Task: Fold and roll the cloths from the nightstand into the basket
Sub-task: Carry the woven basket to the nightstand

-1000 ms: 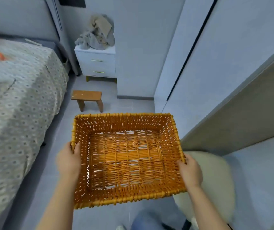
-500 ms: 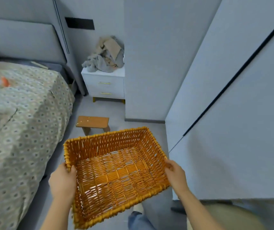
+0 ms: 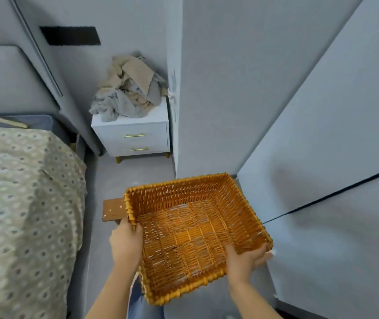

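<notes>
Left hand (image 3: 126,240) and right hand (image 3: 244,261) grip an empty wicker basket (image 3: 241,199) while cloths (image 3: 126,93) sit heaped on the nightstand (image 3: 135,139).

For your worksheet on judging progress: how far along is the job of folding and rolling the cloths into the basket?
Done: nothing yet; the basket holds no cloths. In hand: the left hand and right hand grip the basket by its sides, carried above the floor. Left: the cloths lie in a crumpled heap on the nightstand; all need folding, rolling and placing.
</notes>
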A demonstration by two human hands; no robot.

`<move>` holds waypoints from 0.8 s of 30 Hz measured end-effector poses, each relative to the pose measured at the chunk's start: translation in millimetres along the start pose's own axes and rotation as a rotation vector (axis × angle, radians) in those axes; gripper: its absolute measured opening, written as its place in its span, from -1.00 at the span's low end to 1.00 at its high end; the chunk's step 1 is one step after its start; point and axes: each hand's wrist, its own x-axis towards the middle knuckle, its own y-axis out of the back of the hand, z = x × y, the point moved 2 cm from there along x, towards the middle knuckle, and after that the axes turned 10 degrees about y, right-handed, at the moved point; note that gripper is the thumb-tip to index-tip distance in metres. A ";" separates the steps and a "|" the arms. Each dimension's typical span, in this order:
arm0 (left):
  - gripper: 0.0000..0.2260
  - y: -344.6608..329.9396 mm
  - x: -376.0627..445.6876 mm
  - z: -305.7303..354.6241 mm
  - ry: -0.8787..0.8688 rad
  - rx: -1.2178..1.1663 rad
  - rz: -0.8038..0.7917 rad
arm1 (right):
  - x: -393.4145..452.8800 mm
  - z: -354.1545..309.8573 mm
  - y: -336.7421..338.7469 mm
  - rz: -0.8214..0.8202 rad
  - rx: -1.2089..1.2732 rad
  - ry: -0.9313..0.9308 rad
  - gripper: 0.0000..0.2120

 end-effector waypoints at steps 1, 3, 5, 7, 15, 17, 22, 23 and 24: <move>-0.86 -3.9 21.9 9.9 -0.004 0.012 -0.047 | 0.8 -2.3 -13.8 0.047 0.045 -0.080 0.06; -0.89 -14.9 57.8 26.6 0.000 0.021 -0.129 | 5.1 -5.6 -40.6 0.126 0.124 -0.234 -0.03; -0.91 -27.8 85.6 39.1 0.030 0.015 -0.188 | 10.4 -7.1 -65.0 0.147 0.183 -0.342 -0.11; -0.89 -42.2 115.8 53.5 0.024 0.057 -0.219 | 15.3 -7.7 -89.7 0.136 0.229 -0.412 -0.18; -0.92 -139.8 183.1 113.5 -0.069 0.194 -0.310 | 82.7 15.2 -139.6 0.145 0.362 -0.569 -0.31; -0.90 -184.9 197.6 124.2 -0.055 0.183 -0.308 | 123.6 26.4 -153.8 0.060 0.370 -0.543 -0.22; -0.84 -293.2 231.5 123.4 -0.012 0.153 -0.323 | 200.4 79.0 -205.5 -0.032 0.330 -0.604 -0.50; -0.82 -318.6 239.7 119.0 -0.015 0.124 -0.336 | 216.7 96.9 -218.2 -0.010 0.331 -0.607 -0.51; -0.77 -341.0 246.6 115.7 -0.012 0.106 -0.346 | 230.7 110.2 -228.7 0.000 0.344 -0.600 -0.50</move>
